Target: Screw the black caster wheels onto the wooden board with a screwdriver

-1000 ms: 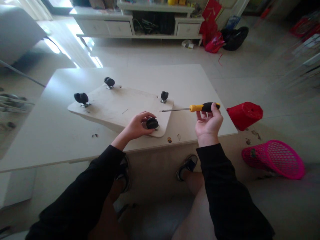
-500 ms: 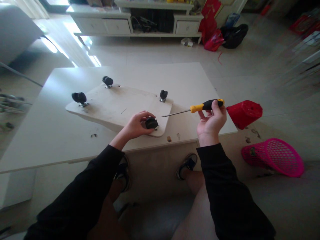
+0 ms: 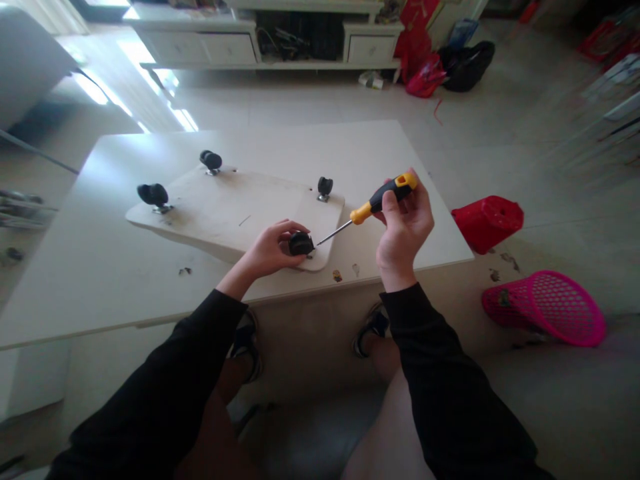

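A pale wooden board (image 3: 270,200) lies on the white table, with a black caster wheel standing at each corner. My left hand (image 3: 267,252) grips the near right caster (image 3: 301,243) between thumb and fingers. In my right hand (image 3: 404,227) is a yellow and black screwdriver (image 3: 383,198), its shaft slanting down to the left. The tip points at the base of that caster; whether it touches a screw is too small to tell. The other casters are at the far right (image 3: 325,187), far left (image 3: 211,161) and near left (image 3: 153,195).
Small metal bits (image 3: 185,271) and a little yellowish piece (image 3: 337,275) lie near the front edge of the white table (image 3: 370,153). A red bucket (image 3: 490,223) and a pink mesh basket (image 3: 545,310) are on the floor at right. Beyond stands a white cabinet (image 3: 200,47).
My right hand has moved left and tilted the screwdriver more steeply, bringing its tip closer to the caster's base. The left hand keeps its hold on the caster.
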Motion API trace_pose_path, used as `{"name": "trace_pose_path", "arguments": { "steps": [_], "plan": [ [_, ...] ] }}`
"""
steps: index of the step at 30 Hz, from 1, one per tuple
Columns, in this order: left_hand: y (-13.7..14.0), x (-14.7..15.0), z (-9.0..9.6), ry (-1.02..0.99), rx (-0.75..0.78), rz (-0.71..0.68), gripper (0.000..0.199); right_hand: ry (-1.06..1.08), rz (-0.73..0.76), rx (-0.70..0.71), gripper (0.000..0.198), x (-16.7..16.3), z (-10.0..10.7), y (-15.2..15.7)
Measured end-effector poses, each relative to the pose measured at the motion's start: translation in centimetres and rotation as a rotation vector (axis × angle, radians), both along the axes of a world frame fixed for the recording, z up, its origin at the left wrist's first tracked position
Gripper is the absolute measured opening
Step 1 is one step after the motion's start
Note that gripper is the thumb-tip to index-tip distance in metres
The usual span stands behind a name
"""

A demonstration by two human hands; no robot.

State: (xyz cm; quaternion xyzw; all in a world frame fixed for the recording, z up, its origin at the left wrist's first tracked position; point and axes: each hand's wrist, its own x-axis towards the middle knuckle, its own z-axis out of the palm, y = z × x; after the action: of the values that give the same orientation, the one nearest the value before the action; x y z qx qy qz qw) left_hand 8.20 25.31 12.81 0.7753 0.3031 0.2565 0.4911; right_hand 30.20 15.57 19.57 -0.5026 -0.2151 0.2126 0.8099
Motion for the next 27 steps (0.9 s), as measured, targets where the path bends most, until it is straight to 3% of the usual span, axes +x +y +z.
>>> {"name": "trace_pose_path", "arguments": {
  "steps": [19, 27],
  "plan": [
    [-0.2, 0.1, 0.3, -0.008, 0.014, -0.003, 0.046, 0.089, 0.173, 0.017, 0.049, -2.3, 1.7, 0.1],
    [-0.6, 0.0, 0.3, 0.012, -0.061, 0.018, 0.056, -0.096, 0.305, -0.025, 0.036, -3.6, 3.2, 0.2]
  ]
}}
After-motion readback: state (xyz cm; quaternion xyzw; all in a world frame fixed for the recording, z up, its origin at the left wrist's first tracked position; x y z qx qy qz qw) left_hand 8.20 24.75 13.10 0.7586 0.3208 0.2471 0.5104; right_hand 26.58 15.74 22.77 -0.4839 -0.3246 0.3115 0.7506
